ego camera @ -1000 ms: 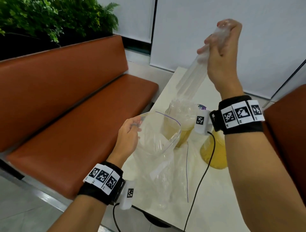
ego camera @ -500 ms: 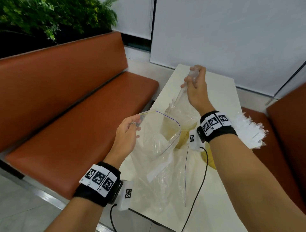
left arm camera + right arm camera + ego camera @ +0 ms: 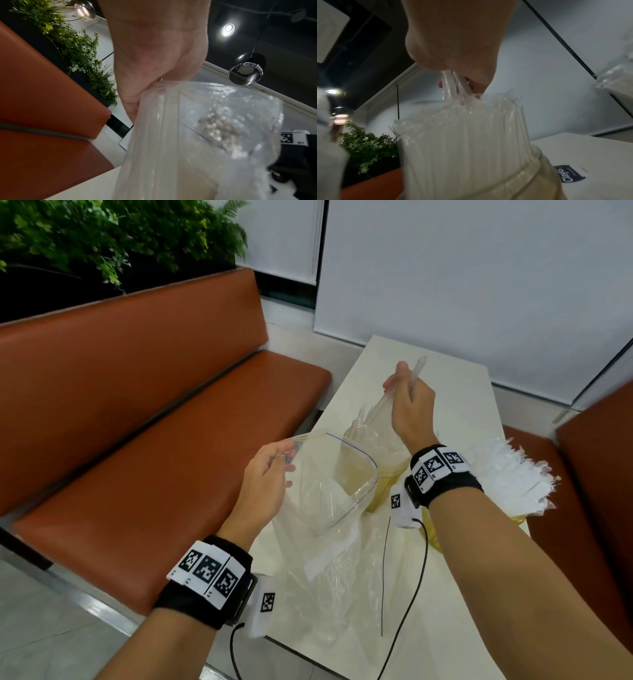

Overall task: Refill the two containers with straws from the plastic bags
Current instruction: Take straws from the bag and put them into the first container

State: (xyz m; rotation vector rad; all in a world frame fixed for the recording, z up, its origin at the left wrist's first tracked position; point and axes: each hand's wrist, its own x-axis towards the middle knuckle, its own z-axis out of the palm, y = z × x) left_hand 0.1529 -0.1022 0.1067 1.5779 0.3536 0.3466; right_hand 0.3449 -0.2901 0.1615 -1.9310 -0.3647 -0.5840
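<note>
My left hand [image 3: 270, 474] pinches the rim of a clear plastic bag [image 3: 337, 508] and holds its mouth open above the table; the bag [image 3: 188, 135] fills the left wrist view. My right hand [image 3: 407, 402] grips a few clear wrapped straws [image 3: 412, 374] above a yellowish container [image 3: 383, 474] packed with straws. In the right wrist view the held straws [image 3: 452, 83] reach down into the packed bundle [image 3: 471, 135]. A second yellowish container [image 3: 435, 539] with white wrapped straws [image 3: 513, 474] sits behind my right wrist, mostly hidden.
The cream table [image 3: 452, 392] is narrow, with an orange bench [image 3: 171, 440] on the left and an orange seat [image 3: 599, 474] on the right. A black cable [image 3: 407, 611] crosses the table. Plants [image 3: 102, 241] stand behind the bench.
My right hand came down from high above the table with the straws and lowered them into the left container. My left hand kept hold of the bag rim.
</note>
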